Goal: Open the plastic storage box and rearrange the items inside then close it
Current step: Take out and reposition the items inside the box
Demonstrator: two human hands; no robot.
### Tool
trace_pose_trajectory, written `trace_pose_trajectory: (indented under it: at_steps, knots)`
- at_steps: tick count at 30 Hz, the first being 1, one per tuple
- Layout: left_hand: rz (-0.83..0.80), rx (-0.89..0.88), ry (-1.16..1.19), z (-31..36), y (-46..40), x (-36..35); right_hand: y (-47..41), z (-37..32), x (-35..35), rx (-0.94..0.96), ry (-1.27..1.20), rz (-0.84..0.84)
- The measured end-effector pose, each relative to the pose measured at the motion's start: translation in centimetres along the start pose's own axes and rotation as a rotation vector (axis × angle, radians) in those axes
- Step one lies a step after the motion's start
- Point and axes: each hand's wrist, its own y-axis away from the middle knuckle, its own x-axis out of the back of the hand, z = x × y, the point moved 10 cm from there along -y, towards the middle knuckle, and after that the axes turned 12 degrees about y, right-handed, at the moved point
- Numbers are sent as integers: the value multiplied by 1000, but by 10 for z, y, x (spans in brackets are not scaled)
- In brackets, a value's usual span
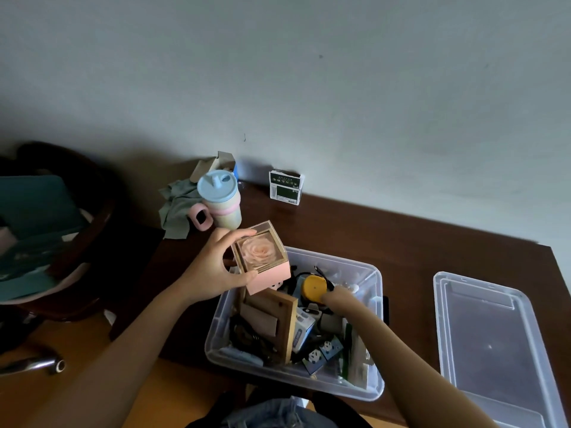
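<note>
The clear plastic storage box (367,386) stands open on the dark wooden table, full of small items. Its clear lid (494,335) lies flat to the right. My left hand (213,267) grips a pink cube box with a rose under a clear top (262,257), held above the box's far left corner. My right arm reaches into the box, and my right hand (335,296) ends at a yellow round object (313,287), its fingers hidden. A wooden frame (285,322) leans inside, beside black cables (247,335) and small panda-print boxes (321,350).
A cup with a blue lid and pink handle (221,199), a grey-green cloth (176,208) and a green-and-white carton (285,186) sit at the table's back by the wall. A dark chair with teal items (46,227) stands to the left. A metal tube (31,364) lies lower left.
</note>
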Motion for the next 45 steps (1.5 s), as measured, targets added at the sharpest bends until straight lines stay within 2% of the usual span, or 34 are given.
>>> trace_pose_trajectory:
  at_steps: [4, 7, 10, 14, 17, 19, 22, 24, 25, 27, 30, 33, 35, 37, 39, 41, 45]
  knots:
    - [-32, 49, 28, -9, 1, -17, 0, -3, 10, 43, -158, 62]
    - [-44, 106, -29, -24, -1, -23, 6, -5, 11, 67, -135, 18]
    - [-84, 137, -93, -29, 0, -24, 17, -6, 15, 115, 123, 25]
    - [-106, 102, -239, -25, -4, -20, 48, -3, 43, 85, 612, 189]
    - [-81, 98, -265, -12, -13, -20, 69, -4, 52, 46, 838, 249]
    - [-29, 20, -298, 8, -22, -22, 74, -6, 47, 40, 926, 231]
    - [21, -236, -334, 54, -33, -39, 73, -11, 39, 56, 994, 215]
    - [-20, -340, -304, 77, -36, -61, 73, -13, 37, 60, 1000, 224]
    - [-82, -345, -272, 84, -38, -76, 73, -11, 36, 60, 980, 228]
    - [-267, -230, -267, 75, -42, -113, 77, -10, 34, 62, 916, 228]
    - [-631, 45, -495, 30, -39, -171, 86, -3, 42, 35, 731, 251]
    - [-819, 274, -649, -10, -31, -203, 99, 9, 69, -2, 569, 354]
    - [-837, 349, -691, -23, -31, -213, 108, 15, 88, -7, 464, 445]
    - [-823, 311, -725, -26, -36, -220, 117, 19, 105, 21, 336, 541]
    - [-914, 321, -746, -32, -31, -230, 121, 21, 117, 57, 225, 627]
    - [-962, 329, -787, -41, -30, -237, 121, 22, 119, 105, 119, 670]
    - [-915, 299, -823, -46, -34, -241, 116, 28, 116, 151, -161, 708]
